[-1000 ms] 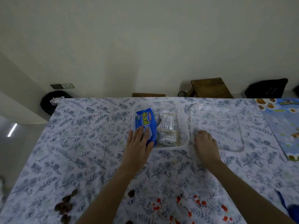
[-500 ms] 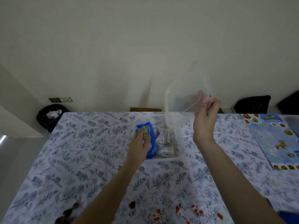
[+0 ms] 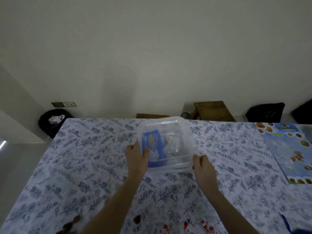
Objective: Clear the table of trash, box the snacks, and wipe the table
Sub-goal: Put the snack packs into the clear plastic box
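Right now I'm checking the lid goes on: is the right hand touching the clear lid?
Touching. The head view shows the right hand gripping the near right edge of the clear lid over the snack box.

Clear box (image 3: pixel 166 142) w/ lid sits mid-table near the far edge, left hand (image 3: pixel 136 157) on its left side, right hand (image 3: pixel 203 166) at its near right corner, blocking approach there. Table (image 3: pixel 84 166) left half is open cloth. Blue leaflet (image 3: pixel 288 149) fills the right edge. Brown bits (image 3: pixel 137 219) dot the near edge.
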Demonstrator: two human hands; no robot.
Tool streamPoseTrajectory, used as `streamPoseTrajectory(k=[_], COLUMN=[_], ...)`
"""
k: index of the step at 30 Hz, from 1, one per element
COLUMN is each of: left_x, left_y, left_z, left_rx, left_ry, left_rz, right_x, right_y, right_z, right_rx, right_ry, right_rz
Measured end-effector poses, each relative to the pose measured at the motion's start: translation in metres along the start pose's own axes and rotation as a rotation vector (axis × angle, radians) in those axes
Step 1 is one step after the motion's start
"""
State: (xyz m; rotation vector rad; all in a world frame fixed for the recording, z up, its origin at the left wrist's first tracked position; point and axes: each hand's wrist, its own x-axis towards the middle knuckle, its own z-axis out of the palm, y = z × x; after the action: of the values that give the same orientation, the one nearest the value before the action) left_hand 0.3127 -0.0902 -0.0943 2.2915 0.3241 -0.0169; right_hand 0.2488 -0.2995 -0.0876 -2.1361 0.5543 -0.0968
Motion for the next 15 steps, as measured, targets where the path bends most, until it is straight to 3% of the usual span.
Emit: streamPoseTrajectory(k=[5,15], left_x=[0.003,0.007], left_y=[-0.002,-0.010], left_z=[0.004,0.003], left_rx=[0.097,0.202], left_ry=[0.002,-0.014], left_rz=[0.029,0.189], right_x=[0.004,0.048], right_y=[0.019,-0.008], right_z=[0.001,0.029], right_rx=[-0.252,-0.160], right_ry=[-0.112,-0.166], right_rz=[-0.022,-0.187])
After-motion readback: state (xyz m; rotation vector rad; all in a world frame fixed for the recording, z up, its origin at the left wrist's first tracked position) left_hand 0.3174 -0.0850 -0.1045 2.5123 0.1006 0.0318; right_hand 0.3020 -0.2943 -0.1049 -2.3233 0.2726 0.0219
